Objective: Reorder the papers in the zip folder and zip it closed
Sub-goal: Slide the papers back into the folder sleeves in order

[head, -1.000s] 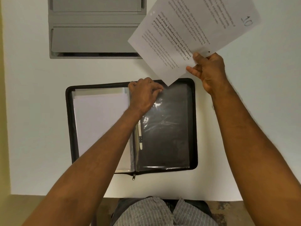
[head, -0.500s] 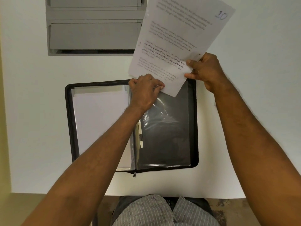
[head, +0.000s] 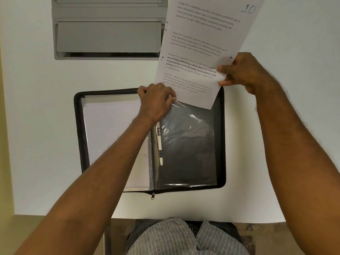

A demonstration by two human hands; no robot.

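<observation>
A black zip folder (head: 221, 137) lies open on the white table. Its left half holds a stack of white papers (head: 114, 137); its right half shows a clear plastic sleeve (head: 187, 144) over dark lining. My left hand (head: 156, 103) pinches the sleeve's top edge near the spine. My right hand (head: 244, 72) grips a printed sheet (head: 206, 41) marked "10" by its right edge. The sheet's lower corner hangs over the top of the sleeve. A white pen (head: 159, 144) sits along the spine. The zipper pull (head: 152, 196) hangs at the folder's near edge.
A grey drawer unit (head: 108, 34) stands at the back of the table, left of the sheet. The table's near edge (head: 165, 217) runs just above my lap. Bare tabletop lies on both sides of the folder.
My right hand has brought the sheet down and to the left, turning it more upright, so its lower corner now overlaps the sleeve's top. My left hand has stayed on the sleeve edge.
</observation>
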